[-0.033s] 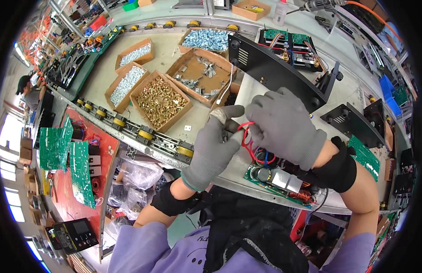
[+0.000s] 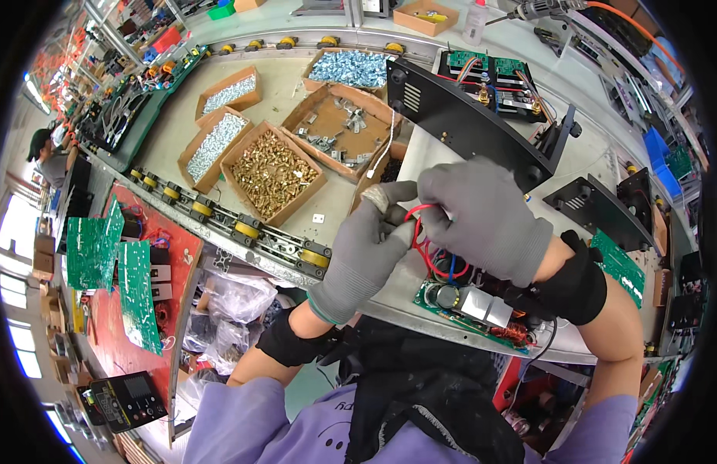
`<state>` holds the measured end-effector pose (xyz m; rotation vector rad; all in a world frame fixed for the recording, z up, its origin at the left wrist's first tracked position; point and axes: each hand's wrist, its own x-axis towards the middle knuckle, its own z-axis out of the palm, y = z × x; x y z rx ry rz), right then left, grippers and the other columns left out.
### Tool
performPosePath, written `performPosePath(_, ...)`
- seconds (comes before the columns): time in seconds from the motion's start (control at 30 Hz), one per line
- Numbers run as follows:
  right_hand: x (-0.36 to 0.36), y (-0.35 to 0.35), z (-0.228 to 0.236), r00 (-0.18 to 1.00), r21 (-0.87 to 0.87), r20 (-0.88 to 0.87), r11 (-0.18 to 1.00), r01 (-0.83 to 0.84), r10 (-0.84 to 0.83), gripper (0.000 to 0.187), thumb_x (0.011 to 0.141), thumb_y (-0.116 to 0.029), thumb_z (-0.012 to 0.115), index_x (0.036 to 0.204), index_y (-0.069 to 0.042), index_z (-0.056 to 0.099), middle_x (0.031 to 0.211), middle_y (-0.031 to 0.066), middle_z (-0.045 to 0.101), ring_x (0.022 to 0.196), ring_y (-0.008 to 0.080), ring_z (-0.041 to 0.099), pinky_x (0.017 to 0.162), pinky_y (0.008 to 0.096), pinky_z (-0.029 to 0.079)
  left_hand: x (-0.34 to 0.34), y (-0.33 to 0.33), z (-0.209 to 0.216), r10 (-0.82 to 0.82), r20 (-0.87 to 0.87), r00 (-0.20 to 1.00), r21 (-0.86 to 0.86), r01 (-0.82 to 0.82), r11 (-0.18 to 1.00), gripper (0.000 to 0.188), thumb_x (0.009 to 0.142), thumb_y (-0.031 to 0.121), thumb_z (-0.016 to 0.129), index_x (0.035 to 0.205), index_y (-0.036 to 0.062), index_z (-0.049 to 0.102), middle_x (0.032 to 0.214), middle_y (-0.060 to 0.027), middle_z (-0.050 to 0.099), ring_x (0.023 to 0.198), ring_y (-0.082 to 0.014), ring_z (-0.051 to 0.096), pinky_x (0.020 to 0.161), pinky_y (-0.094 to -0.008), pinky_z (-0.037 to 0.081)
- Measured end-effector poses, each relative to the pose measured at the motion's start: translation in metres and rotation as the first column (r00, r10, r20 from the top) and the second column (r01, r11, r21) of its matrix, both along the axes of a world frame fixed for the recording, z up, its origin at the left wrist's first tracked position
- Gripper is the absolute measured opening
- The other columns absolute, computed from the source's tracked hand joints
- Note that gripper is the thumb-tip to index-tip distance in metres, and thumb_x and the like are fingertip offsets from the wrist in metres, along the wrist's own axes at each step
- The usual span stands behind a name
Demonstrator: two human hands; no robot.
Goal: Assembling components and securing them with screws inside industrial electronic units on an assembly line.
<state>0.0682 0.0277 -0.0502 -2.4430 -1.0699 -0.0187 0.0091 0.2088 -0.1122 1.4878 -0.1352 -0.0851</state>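
Both hands wear grey knit gloves and meet over the bench edge around a looped red wire (image 2: 425, 251). Thumb and fingers of my left hand (image 2: 360, 251) are closed on the wire from the left. My right hand (image 2: 482, 220) pinches the same loop from the right, its fingertips partly hidden. The red wire runs down, beside a blue wire (image 2: 453, 267), to a green circuit board (image 2: 486, 335) crowded with components, including a silver heatsink-like block (image 2: 484, 305). Behind my right hand leans a black metal panel (image 2: 459, 116) with vent slots.
Cardboard trays hold brass-coloured screws (image 2: 272, 172), silver screws (image 2: 215, 147), bluish fasteners (image 2: 350, 68) and metal clips (image 2: 355, 120). A roller track (image 2: 246, 230) borders the bench. More black panels (image 2: 602, 209) stand at right. Circuit boards (image 2: 138, 294) rest on a red table at left.
My right hand has dipped very slightly, and the red loop shifts a little with it. My left hand stays almost in place.
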Motion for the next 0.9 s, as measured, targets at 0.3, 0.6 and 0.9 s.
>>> performPosePath(0.3, 0.008, -0.010, 0.019, 0.974, -0.401, 0.148, 0.910, -0.102, 0.174, 0.020, 0.084, -0.011, 0.060, 0.104, -0.009, 0.058, 0.078, 0.0079, 0.066, 0.070, 0.0275, 0.064, 0.062, 0.0373, 0.049, -0.006, -0.006, -0.005, -0.260, -0.178, 0.949, 0.059, 0.274, 0.960, 0.048, 0.087, 0.013, 0.070, 0.128, 0.0005, 0.049, 0.101, -0.0045, 0.060, 0.088, -0.0092, 0.058, 0.080, -0.0266, 0.049)
performPosePath(0.6, 0.023, -0.027, 0.027, 0.840, 0.380, -0.451, 0.787, 0.485, -0.301, 0.047, 0.083, 0.003, 0.051, 0.129, -0.008, 0.049, 0.073, 0.0046, 0.058, 0.062, 0.0123, 0.056, 0.058, 0.0286, 0.046, 0.006, -0.017, -0.029, -0.274, -0.167, 0.947, 0.119, 0.296, 0.948, 0.037, 0.090, 0.011, 0.067, 0.124, 0.0008, 0.054, 0.101, -0.0051, 0.064, 0.087, -0.0087, 0.062, 0.075, -0.0234, 0.051)
performPosePath(0.9, -0.022, -0.068, 0.001, 0.990, -0.170, 0.142, 0.985, 0.007, 0.018, 0.047, 0.081, -0.025, 0.073, 0.124, -0.011, 0.056, 0.102, 0.0135, 0.063, 0.092, 0.0338, 0.060, 0.080, 0.0407, 0.048, -0.010, -0.010, -0.015, -0.017, 0.000, 1.000, 0.016, 0.017, 1.000, 0.027, 0.096, 0.018, 0.061, 0.116, 0.0001, 0.064, 0.098, -0.0065, 0.066, 0.086, -0.0101, 0.062, 0.077, -0.0271, 0.051)
